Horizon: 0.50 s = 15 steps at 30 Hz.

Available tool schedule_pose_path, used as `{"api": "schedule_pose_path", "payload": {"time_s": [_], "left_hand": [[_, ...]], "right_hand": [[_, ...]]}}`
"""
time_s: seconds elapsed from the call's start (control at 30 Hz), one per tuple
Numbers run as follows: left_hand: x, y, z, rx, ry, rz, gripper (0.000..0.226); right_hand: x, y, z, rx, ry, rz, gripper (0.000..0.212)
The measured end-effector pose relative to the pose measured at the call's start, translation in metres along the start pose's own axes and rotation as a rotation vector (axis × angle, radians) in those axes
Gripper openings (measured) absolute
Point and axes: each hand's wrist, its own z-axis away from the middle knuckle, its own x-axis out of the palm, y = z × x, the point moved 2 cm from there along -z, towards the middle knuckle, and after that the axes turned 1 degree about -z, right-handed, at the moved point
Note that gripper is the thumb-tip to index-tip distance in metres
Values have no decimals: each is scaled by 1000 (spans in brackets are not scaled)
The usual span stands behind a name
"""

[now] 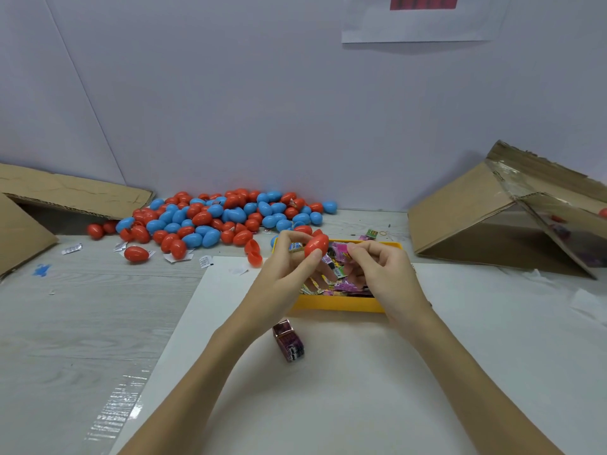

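My left hand (285,274) holds a red plastic egg half (316,245) between thumb and fingers, above the yellow tray (338,303). My right hand (381,267) pinches a small pink packet (341,250) right beside the egg half. The tray is full of several small pink, yellow and green packets (341,284). A large pile of red and blue plastic eggs (213,218) lies behind it against the wall. A small dark purple box (289,343) lies on the white sheet (328,389) under my left wrist.
Open cardboard boxes lie on their sides at the far left (39,205) and far right (512,211). Two open red egg halves (253,252) and loose white paper slips (205,261) lie left of the tray. A wall stands close behind the table.
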Motion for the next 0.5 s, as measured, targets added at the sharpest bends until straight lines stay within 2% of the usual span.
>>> {"api": "schedule_pose_path", "payload": {"time_s": [0.17, 0.33, 0.5], "left_hand": [[3, -1, 1, -1, -38, -80, 27], [0, -3, 0, 12, 66, -174, 33], [-2, -3, -1, -5, 95, -220, 33]], "right_hand": [[0, -3, 1, -14, 15, 21, 24], [-1, -5, 2, -67, 38, 99, 21], [0, -6, 3, -80, 56, 147, 21]]}}
